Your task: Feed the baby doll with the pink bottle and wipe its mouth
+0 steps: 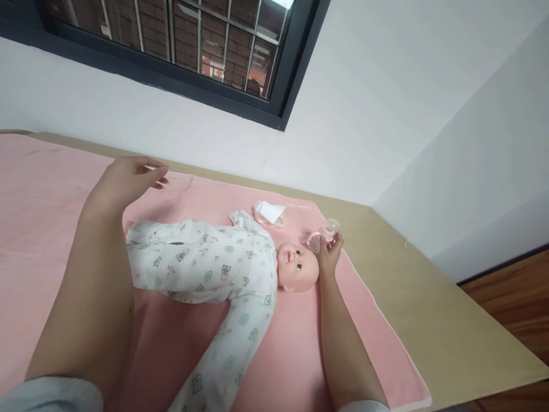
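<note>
Bottle [326,230] is being gripped, presumably for steadiness, in the curled right hand [331,252] by the head of the doll [206,260] on the mat [283,349], while the left hand [132,178], half-open, apparently empty, is being held near its legs.

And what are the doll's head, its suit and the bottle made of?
The doll's head looks like smooth vinyl or plastic, with a soft sheen. The suit seems matte, cotton-like cloth: it creases softly. The bottle in the right hand is see-through and shiny: probably plastic, perhaps glass.
</note>
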A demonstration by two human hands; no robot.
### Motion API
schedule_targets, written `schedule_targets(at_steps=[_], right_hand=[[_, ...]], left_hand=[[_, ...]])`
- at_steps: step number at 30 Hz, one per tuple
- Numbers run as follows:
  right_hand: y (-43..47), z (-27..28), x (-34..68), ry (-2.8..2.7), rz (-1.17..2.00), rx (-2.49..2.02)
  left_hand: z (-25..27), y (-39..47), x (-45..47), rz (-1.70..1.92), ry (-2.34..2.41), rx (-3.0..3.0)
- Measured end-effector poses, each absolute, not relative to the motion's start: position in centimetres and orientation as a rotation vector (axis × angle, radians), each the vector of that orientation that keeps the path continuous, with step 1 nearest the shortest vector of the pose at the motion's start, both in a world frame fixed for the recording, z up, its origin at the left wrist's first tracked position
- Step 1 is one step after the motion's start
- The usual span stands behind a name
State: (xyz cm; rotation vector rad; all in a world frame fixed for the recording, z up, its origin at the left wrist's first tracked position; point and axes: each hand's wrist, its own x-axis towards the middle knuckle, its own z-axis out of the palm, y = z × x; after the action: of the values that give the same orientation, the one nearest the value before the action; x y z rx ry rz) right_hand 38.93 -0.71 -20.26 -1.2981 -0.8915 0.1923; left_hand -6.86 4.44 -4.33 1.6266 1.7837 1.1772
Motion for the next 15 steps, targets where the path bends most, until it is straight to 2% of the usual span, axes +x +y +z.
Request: schedule_targets(at_steps=[15], right_hand=[[0.02,-19.46,38.89,-0.801,-0.008,-1.543]], left_hand=[[-4.12,4.28,-6.75,1.179,1.764,1.619]])
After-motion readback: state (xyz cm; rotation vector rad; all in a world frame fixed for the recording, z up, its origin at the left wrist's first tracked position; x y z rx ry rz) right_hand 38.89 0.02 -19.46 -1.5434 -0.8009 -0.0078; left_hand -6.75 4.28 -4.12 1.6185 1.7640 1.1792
